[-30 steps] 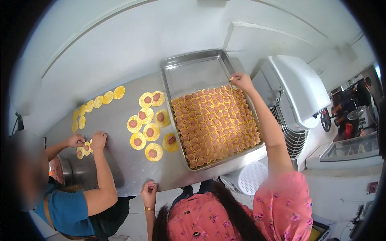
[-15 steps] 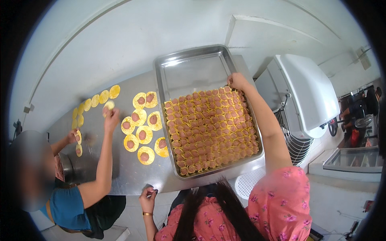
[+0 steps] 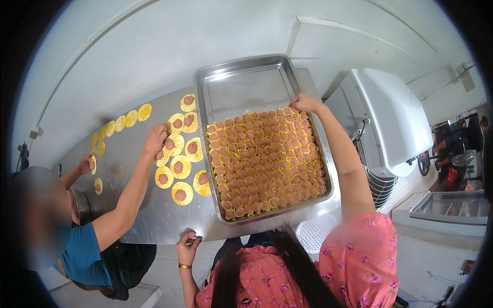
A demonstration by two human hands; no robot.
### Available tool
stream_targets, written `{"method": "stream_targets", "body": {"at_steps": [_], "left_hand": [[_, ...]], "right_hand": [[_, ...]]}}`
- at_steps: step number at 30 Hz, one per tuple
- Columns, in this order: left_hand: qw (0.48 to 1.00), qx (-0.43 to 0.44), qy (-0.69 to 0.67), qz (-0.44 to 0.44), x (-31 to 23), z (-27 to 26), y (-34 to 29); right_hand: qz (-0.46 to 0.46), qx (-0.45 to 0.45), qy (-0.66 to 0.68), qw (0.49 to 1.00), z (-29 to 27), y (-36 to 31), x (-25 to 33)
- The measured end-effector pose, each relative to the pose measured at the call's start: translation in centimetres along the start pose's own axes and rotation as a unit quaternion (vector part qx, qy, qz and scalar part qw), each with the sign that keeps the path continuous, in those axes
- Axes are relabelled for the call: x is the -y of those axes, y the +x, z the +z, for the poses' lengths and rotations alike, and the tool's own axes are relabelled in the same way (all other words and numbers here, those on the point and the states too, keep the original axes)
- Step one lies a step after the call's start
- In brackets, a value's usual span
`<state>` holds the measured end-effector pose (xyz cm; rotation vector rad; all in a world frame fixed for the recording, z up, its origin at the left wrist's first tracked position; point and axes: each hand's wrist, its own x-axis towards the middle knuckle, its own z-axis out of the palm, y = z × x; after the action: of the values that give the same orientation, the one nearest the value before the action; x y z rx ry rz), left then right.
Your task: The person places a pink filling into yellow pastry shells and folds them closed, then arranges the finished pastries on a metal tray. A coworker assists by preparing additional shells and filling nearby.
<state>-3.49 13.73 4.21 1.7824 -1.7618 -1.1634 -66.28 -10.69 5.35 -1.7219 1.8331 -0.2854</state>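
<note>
A deep metal tray (image 3: 248, 84) holds many open-topped dumplings (image 3: 267, 159), yellow wrappers round pinkish filling, in tight rows; its far part shows bare metal. At the far right end of these rows, my right hand (image 3: 305, 101) has its fingers closed, apparently round a dumpling at the edge; the fingers hide most of it. Close to the table's front edge, my left hand (image 3: 187, 247) is closed with a small dark thing (image 3: 198, 238) at its fingertips, too small to name. Left of the tray lie several round yellow wrappers (image 3: 181, 194) with balls of filling on them.
At the left a co-worker in a blue sleeve (image 3: 84, 254) reaches over the metal table (image 3: 138, 205). Plain wrappers (image 3: 131, 117) lie in a line beyond. A white-lidded machine (image 3: 393, 123) stands at the right, a white perforated stool (image 3: 314, 235) below the table.
The co-worker's right hand has moved right, from the line of plain wrappers to the filled ones. My right hand stays at the far end of the rows; my left hand barely moves.
</note>
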Motion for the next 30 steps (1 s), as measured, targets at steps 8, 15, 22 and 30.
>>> {"method": "stream_targets", "body": {"at_steps": [8, 15, 22, 30], "left_hand": [[1.000, -0.013, 0.005, -0.006, -0.5, 0.2, -0.5], [1.000, -0.014, 0.016, -0.014, 0.3, 0.2, -0.4], [0.999, -0.020, 0.042, -0.005, 0.3, 0.0, 0.4], [0.977, -0.205, 0.055, 0.004, 0.3, -0.5, 3.9]], "right_hand": [[0.038, 0.023, 0.027, 0.999, -0.3, 0.0, 0.3], [0.041, 0.023, 0.046, 0.998, -0.2, -0.1, 0.7], [-0.010, 0.014, 0.048, 0.999, 0.4, 0.2, -0.9], [-0.072, -0.165, -0.025, 0.983, -0.4, -0.8, 3.4]]}}
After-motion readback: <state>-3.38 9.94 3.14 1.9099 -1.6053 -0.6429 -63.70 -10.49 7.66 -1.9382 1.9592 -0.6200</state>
